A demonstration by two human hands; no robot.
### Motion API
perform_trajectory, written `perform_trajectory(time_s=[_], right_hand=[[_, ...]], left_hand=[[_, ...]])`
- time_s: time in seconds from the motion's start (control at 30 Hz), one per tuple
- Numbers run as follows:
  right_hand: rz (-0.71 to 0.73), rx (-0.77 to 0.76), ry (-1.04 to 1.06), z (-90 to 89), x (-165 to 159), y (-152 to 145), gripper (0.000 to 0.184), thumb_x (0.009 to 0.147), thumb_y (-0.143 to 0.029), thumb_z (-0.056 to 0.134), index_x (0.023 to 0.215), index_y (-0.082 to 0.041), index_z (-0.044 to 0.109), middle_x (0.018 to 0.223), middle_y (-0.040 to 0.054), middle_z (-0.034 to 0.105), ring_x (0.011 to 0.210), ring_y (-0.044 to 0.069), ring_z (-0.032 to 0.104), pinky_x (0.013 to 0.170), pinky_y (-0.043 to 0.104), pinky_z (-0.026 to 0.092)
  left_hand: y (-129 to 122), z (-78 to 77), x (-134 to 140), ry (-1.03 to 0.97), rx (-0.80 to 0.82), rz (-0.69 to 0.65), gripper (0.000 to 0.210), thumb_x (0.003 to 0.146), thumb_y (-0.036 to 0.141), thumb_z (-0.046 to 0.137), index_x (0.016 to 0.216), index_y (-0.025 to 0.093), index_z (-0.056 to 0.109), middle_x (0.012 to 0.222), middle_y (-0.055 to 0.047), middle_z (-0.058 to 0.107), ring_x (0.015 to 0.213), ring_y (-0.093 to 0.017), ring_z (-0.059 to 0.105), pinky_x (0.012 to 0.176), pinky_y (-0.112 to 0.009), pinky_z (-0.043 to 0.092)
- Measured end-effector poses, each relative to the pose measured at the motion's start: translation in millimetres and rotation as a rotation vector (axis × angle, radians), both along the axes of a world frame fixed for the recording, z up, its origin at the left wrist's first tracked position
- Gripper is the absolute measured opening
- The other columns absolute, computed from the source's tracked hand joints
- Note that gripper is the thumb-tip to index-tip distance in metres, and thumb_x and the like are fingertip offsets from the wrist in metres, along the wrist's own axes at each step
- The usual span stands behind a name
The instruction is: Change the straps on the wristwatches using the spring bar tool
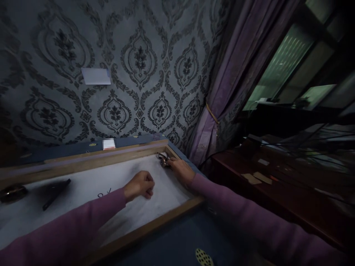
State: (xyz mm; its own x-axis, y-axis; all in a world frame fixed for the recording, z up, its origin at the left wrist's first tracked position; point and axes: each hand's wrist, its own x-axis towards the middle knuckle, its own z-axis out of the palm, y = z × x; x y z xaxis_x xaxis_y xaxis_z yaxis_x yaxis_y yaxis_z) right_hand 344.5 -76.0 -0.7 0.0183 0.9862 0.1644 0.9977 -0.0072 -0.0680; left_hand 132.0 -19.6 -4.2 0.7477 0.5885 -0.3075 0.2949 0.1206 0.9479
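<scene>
My right hand (pixel 181 170) reaches into the far right corner of a shallow wooden-framed tray (pixel 122 153). Its fingers are closed at a small shiny, round metal object (pixel 164 162), perhaps a watch. A lighter metallic piece (pixel 161 154) lies right behind that one, in the corner. Over the white floor of the tray is my left hand (pixel 141 184), its fingers curled inward; whether anything is inside them is hidden. A small dark ring and thin strip (pixel 104 193), partly behind my left forearm, lie on the white surface.
Farther left in the tray are a long black object (pixel 57 194) and a shiny dark rounded one (pixel 12 193). A white card (pixel 108 143) sits behind the back rim. A tied purple curtain (pixel 213 111) and a reddish-brown desk (pixel 249 177) with papers and cables stand at the right.
</scene>
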Motion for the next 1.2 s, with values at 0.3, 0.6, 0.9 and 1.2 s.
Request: perform_trajectory(time_s=[0.3, 0.6, 0.9, 1.2], right_hand=[[0.005, 0.009, -0.122, -3.1, 5.5, 13.4, 0.026, 0.096, -0.031, 0.057, 0.119, -0.018, 0.06, 0.121, 0.0089, 0.061, 0.101, 0.021, 0.063, 0.086, 0.041, 0.054], [0.001, 0.147, -0.102, -2.1, 6.5, 9.8, 0.024, 0.088, -0.001, 0.048, 0.097, -0.016, 0.066, 0.095, 0.0102, 0.068, 0.095, 0.023, 0.061, 0.082, 0.032, 0.047], [0.252, 0.238, 0.129, 0.1, -56.0, 4.0, 0.019, 0.092, -0.025, 0.05, 0.101, -0.02, 0.066, 0.078, 0.0082, 0.073, 0.066, 0.022, 0.068, 0.062, 0.029, 0.046], [0.642, 0.025, 0.164, -7.1, -179.8, 46.7, 0.027, 0.092, -0.019, 0.037, 0.084, -0.022, 0.062, 0.06, 0.0036, 0.069, 0.054, 0.021, 0.068, 0.05, 0.026, 0.041]], left_hand=[[-16.9, 3.6, -60.4, 0.032, 0.07, -0.092, 0.023, 0.07, 0.033, 0.064, 0.081, 0.016, 0.053, 0.062, 0.0, 0.06, 0.054, -0.014, 0.058, 0.049, -0.026, 0.048], [-20.6, 1.6, -121.9, 0.028, 0.106, -0.059, 0.025, 0.077, 0.04, 0.059, 0.086, 0.018, 0.051, 0.064, 0.001, 0.059, 0.051, -0.012, 0.053, 0.046, -0.023, 0.041], [-2.6, 11.5, -162.6, 0.066, 0.544, 0.011, 0.018, 0.087, 0.029, 0.046, 0.081, 0.015, 0.055, 0.065, -0.002, 0.058, 0.057, -0.014, 0.057, 0.05, -0.021, 0.044], [10.1, 21.7, -171.3, 0.316, 1.023, 0.133, 0.011, 0.086, 0.014, 0.05, 0.087, 0.017, 0.06, 0.086, -0.004, 0.069, 0.082, -0.018, 0.063, 0.077, -0.026, 0.045]])
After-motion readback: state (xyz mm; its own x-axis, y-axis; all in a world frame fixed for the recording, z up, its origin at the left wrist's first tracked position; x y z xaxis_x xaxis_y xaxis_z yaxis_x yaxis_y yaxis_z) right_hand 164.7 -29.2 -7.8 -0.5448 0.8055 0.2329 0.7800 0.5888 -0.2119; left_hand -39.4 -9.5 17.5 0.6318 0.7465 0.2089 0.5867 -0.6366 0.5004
